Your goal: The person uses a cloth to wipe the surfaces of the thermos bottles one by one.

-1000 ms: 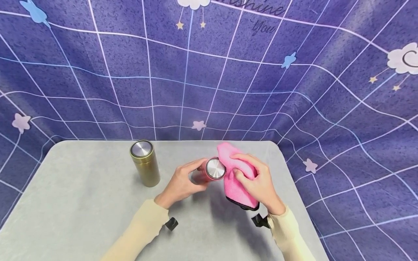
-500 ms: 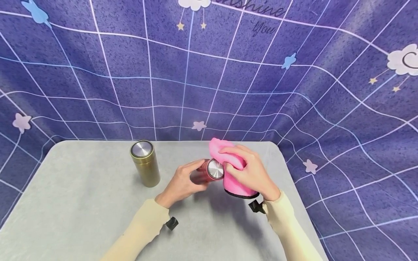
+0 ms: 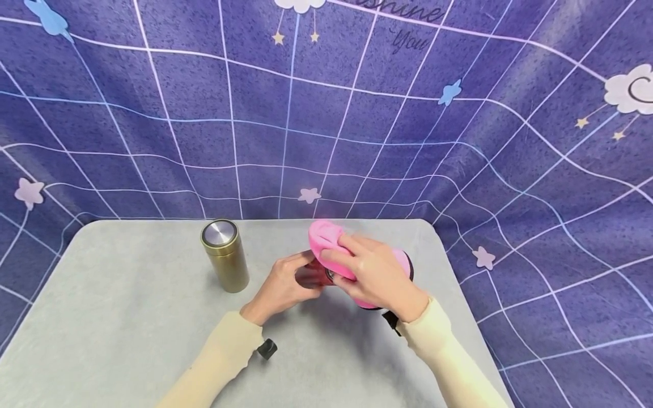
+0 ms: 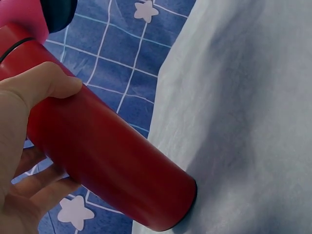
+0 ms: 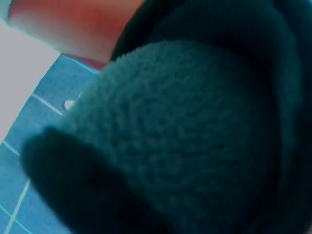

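Note:
My left hand (image 3: 283,286) grips a red thermos flask (image 4: 112,156) round its upper body, thumb on one side and fingers on the other. The flask's base meets the grey table in the left wrist view. Over the flask's lid, my right hand (image 3: 374,272) holds a bunched pink cloth (image 3: 326,241) with dark edging. The cloth and the right hand hide nearly all of the silver lid in the head view. Dark teal folds of the cloth (image 5: 180,126) fill most of the right wrist view.
A second flask (image 3: 227,258), olive gold with a silver lid, stands upright left of the hands. The grey tabletop (image 3: 127,317) ends at a blue-purple curtain (image 3: 285,124) with a grid and stars behind it.
My right hand and the pink cloth have moved left, from the flask's right side onto its lid, covering it. The left hand keeps its hold on the flask in nearly the same place.

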### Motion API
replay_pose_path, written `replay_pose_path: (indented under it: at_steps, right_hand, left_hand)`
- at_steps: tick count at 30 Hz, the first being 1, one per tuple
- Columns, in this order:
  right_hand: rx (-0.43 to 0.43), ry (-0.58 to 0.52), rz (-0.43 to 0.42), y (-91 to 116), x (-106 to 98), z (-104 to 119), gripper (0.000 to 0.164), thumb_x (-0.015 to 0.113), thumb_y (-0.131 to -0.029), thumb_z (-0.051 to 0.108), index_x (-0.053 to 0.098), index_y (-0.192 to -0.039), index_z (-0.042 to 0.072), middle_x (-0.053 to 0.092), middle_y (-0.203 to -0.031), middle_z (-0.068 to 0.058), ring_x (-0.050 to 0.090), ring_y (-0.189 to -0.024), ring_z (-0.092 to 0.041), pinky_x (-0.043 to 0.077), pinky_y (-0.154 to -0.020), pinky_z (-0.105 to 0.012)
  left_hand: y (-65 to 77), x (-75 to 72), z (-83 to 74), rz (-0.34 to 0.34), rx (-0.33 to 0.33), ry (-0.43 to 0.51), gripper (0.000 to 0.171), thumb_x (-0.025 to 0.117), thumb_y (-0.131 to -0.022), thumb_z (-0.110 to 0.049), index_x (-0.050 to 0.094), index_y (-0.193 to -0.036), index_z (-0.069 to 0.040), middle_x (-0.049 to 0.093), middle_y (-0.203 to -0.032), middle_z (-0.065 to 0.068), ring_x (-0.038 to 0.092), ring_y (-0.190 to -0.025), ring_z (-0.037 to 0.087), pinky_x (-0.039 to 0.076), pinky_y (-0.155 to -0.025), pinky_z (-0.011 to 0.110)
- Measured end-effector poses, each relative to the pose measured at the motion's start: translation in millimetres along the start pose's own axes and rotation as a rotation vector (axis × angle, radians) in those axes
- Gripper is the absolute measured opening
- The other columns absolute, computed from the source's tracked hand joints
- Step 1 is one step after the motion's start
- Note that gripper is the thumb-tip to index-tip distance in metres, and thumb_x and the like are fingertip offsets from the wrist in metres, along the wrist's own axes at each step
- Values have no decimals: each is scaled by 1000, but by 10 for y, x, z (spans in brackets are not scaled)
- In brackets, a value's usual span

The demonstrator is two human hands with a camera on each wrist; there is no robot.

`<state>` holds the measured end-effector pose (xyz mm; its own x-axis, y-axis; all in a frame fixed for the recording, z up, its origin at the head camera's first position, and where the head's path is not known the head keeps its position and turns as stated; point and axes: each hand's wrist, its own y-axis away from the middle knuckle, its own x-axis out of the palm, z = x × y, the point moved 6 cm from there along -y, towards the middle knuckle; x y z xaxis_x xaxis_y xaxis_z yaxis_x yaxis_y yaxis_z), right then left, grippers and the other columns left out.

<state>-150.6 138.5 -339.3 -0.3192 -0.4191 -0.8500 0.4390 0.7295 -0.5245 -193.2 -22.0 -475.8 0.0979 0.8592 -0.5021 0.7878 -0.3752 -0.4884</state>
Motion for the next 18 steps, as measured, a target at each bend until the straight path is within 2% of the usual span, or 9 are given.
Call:
replay_pose_path:
  at_steps: [7, 11, 18]
  right_hand:
    - [-100, 125, 6, 20, 12, 173, 38, 89, -81, 18, 76, -117, 17, 61, -100, -5, 58, -83, -26, 60, -76, -38]
    - [-105, 130, -17, 55, 26, 212, 41, 90, -80, 18, 76, -119, 17, 61, -101, -6, 58, -84, -27, 60, -79, -38]
    - [-66, 79, -66, 138, 32, 183, 37, 84, -84, 12, 74, -119, 18, 57, -98, -6, 51, -78, -25, 53, -64, -34]
  left_hand:
    - [-9, -2, 28, 4, -58, 15, 54, 96, -72, -20, 78, -123, -18, 79, -115, -4, 75, -102, 24, 64, -92, 48]
    - [12, 3, 57, 13, -104, 60, 48, 97, -72, -21, 78, -116, -18, 79, -107, -7, 77, -100, 25, 66, -90, 45]
    - [26, 7, 91, 7, -161, 125, 52, 98, -74, -20, 78, -121, -20, 79, -113, -8, 76, -107, 19, 66, -94, 43]
